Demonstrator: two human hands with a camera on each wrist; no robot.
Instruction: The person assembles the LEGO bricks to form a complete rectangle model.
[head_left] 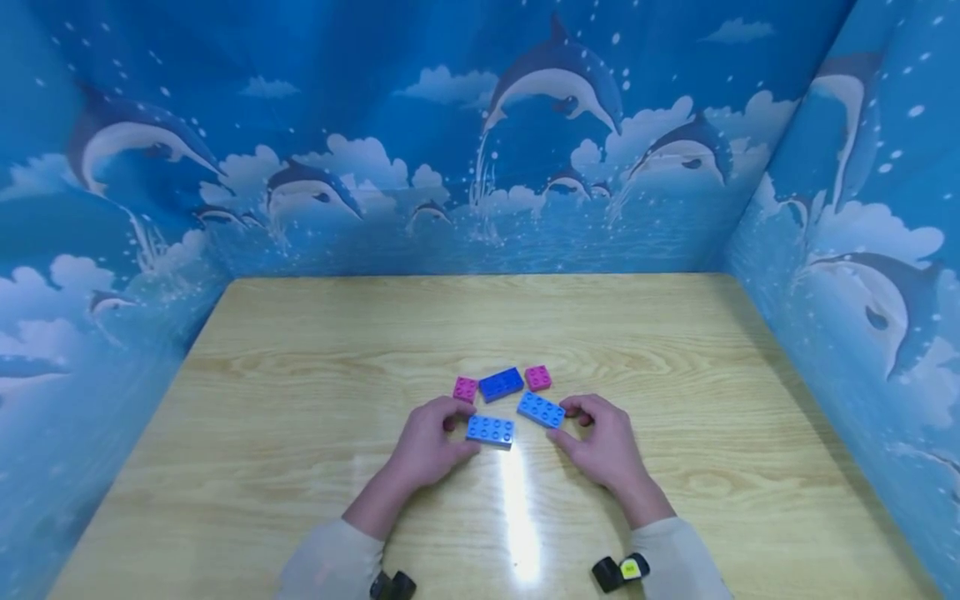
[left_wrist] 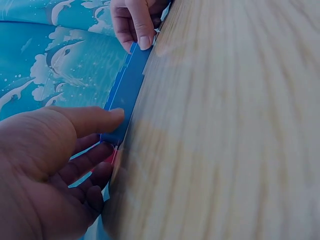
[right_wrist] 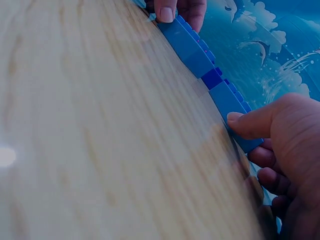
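My left hand (head_left: 431,442) pinches the left end of a light blue eight-stud toy building brick (head_left: 491,430), thumb on its near side. Over on the right, my right hand (head_left: 603,442) has thumb and fingers on the right end of a second light blue brick (head_left: 541,409), which lies slanted. Both bricks are on the table, studs up, with a gap between them. Just behind them lies a dark blue brick (head_left: 501,384), flanked by a small pink brick (head_left: 465,389) and another pink brick (head_left: 537,377). In the right wrist view, the dark blue brick (right_wrist: 212,78) shows between the light blue ones.
The bricks lie on a wood-grain table (head_left: 300,350). A blue curtain (head_left: 450,233) with printed dolphins encloses its back and sides. A bright light reflection falls on the tabletop between the forearms. Each wrist wears a small black device (head_left: 607,575).
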